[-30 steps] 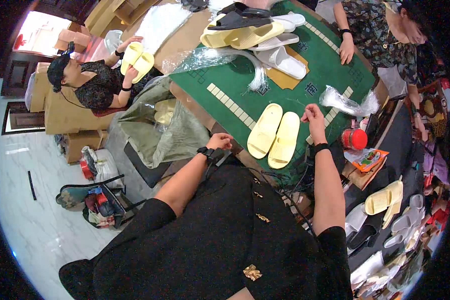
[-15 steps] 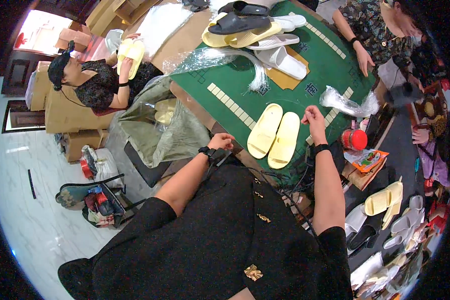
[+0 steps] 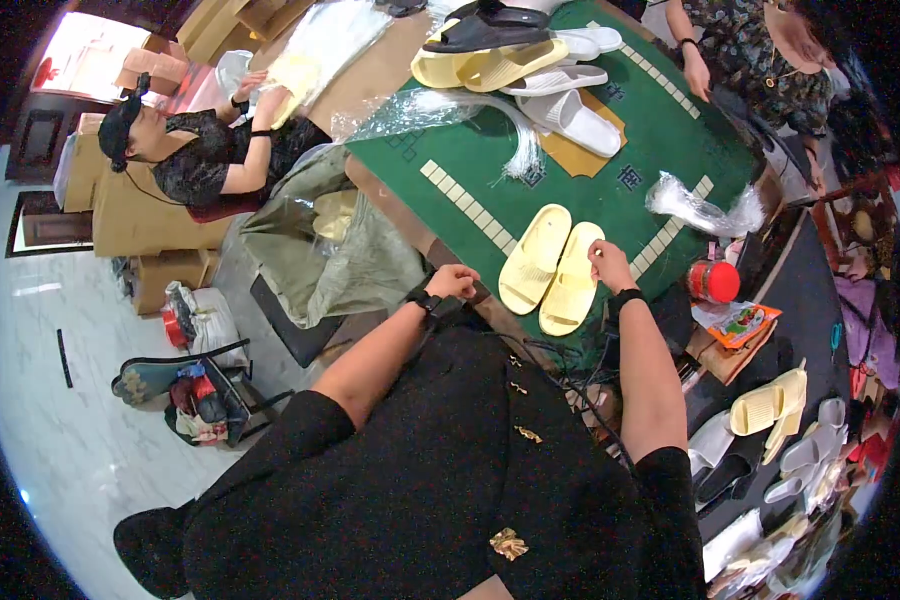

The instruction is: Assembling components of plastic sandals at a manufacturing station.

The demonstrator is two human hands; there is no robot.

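A pair of pale yellow slide slippers lies side by side on the green table top (image 3: 440,145): the left slipper (image 3: 535,262) and the right slipper (image 3: 573,285). My right hand (image 3: 611,266) is at the right slipper's outer edge, thumb and fingers pinched together; anything between them is too small to make out. Left of the pair, by the table's edge, my left hand (image 3: 453,282) hovers with its fingers curled in, their contents hidden. Beyond my right hand lies a bundle of clear thin plastic strands (image 3: 705,203).
Black, yellow and white slippers (image 3: 490,65) pile up at the far side beside another strand bundle (image 3: 520,140). A red-lidded jar (image 3: 713,282) stands right. A green sack (image 3: 320,260) hangs at the left edge. One co-worker (image 3: 210,160) handles a yellow slipper; another person (image 3: 760,70) is far right.
My right hand has moved left and down onto the right slipper's edge. My left hand shifted slightly right. The co-worker at left has raised the yellow slipper; the far-right person's hand moved left.
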